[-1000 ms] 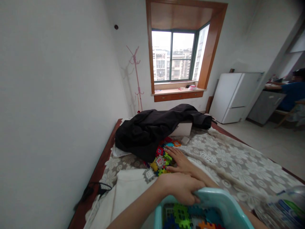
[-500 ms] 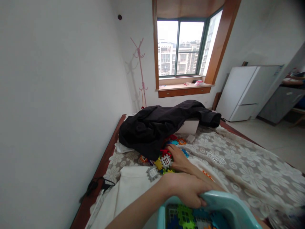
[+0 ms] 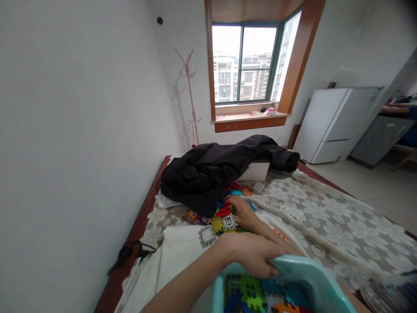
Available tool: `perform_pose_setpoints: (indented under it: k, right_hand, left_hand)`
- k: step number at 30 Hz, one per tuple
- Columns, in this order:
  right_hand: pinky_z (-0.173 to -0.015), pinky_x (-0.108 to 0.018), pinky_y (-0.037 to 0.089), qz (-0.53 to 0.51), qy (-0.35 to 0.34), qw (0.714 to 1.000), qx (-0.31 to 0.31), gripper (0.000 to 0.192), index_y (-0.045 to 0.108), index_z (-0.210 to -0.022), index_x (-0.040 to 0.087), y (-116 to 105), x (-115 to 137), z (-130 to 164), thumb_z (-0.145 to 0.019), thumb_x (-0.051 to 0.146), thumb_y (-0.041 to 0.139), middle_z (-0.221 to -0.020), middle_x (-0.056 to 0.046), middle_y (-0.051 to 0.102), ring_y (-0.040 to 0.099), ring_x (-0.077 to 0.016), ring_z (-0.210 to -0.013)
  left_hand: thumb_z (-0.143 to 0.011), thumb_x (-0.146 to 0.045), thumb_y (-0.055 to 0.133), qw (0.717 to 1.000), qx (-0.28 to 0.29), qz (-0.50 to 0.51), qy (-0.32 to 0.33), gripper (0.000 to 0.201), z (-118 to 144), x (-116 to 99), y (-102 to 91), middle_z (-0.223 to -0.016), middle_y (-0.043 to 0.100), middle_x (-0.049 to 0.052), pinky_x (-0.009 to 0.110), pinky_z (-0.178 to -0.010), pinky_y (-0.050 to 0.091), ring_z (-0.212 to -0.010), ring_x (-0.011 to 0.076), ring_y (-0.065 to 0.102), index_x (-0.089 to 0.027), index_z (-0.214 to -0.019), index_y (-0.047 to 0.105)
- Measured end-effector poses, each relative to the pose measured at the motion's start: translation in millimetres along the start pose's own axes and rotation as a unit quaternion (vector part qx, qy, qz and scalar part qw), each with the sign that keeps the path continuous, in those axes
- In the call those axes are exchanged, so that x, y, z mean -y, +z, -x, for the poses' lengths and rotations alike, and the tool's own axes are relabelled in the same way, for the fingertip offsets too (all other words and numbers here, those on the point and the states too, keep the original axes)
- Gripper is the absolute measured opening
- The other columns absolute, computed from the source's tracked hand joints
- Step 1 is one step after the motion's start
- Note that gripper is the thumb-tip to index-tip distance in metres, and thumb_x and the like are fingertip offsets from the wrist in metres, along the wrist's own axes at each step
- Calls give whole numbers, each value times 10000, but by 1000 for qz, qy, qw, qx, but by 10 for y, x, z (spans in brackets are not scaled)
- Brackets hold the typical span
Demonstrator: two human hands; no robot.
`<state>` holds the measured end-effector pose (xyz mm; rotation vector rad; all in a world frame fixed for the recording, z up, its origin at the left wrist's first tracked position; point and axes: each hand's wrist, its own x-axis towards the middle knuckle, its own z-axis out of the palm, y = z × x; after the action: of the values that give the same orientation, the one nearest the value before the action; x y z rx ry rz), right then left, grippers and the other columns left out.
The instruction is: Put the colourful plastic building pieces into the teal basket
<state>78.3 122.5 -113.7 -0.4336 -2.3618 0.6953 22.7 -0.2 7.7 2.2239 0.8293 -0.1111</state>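
Head view: our left hand [image 3: 252, 255] is gripping the teal basket [image 3: 314, 270] by its rim, fingers closed, block pieces [image 3: 251, 292] lying inside. Our right hand [image 3: 243, 211] is touching the colourful pile [image 3: 223, 212] on the bed [image 3: 321, 217]; we can't tell whether its curled fingers are gripping anything.

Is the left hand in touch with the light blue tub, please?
Touching. The head view shows the left hand holding the light blue tub by its rim.

Just one head-worn cam, facing forward and tipped down across bed [image 3: 325, 226]. Blue tub [image 3: 308, 264] super close, cut off by bottom edge; window [image 3: 257, 48] and fridge [image 3: 321, 126] way back, pale wall [image 3: 81, 113] filling left.
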Motion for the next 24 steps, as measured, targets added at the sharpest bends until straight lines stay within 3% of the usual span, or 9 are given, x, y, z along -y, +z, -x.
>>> perform_pose_setpoints:
  k: [4, 7, 13, 16, 19, 24]
  right_hand:
    - [-977, -452, 527, -34, 0, 998, -46, 249, 732, -1092, 242, -45, 8, -2, -854, 293, 682, -1110, -102, 741, 662, -285, -1068]
    - [-890, -420, 537, -59, 37, 991, -112, 194, 714, -995, 232, -78, 8, -10, -890, 390, 674, -989, -83, 734, 658, -264, -934]
    - [-622, -279, 465, -137, 117, 960, -213, 306, 640, -798, 211, -249, 43, -67, -858, 495, 736, -679, 28, 619, 548, -161, -634]
    - [-567, -262, 460, -192, 137, 941, -244, 366, 612, -745, 213, -439, 99, -121, -817, 535, 772, -623, 42, 600, 541, -146, -572]
    - [-631, -300, 544, -238, 148, 919, -278, 363, 670, -847, 214, -714, 209, -158, -835, 569, 746, -718, -5, 712, 649, -184, -641]
    - [-597, -318, 544, -330, 140, 882, -307, 326, 722, -924, 219, -1261, 685, -60, -803, 508, 812, -788, -44, 751, 677, -206, -645]
  left_hand:
    - [-918, -331, 600, 1000, -2, 4, 3, 381, -4, 9, 8, -1301, 714, 109, 376, -903, 543, -1197, 313, 695, -171, -1262, 635]
    - [-911, -327, 598, 1000, 1, 3, 3, 341, -4, 12, 9, -1193, 733, 99, 343, -808, 533, -1079, 291, 721, -172, -1214, 626]
    - [-895, -317, 580, 1000, 6, 6, 4, 185, -1, 22, 2, -1006, 711, 45, 300, -695, 489, -938, 254, 718, -213, -1047, 596]
    - [-881, -306, 587, 1000, 6, 9, 11, 192, -8, 26, -10, -1010, 705, 43, 302, -708, 492, -962, 260, 718, -218, -1052, 581]
    - [-891, -303, 578, 1000, 17, 13, 20, 232, -17, 27, -30, -1039, 703, 57, 312, -749, 514, -984, 260, 718, -206, -1101, 584]
    - [-909, -336, 547, 999, 41, -18, 16, 305, -11, -5, -70, -1070, 711, 110, 331, -769, 540, -973, 274, 715, -156, -1148, 610]
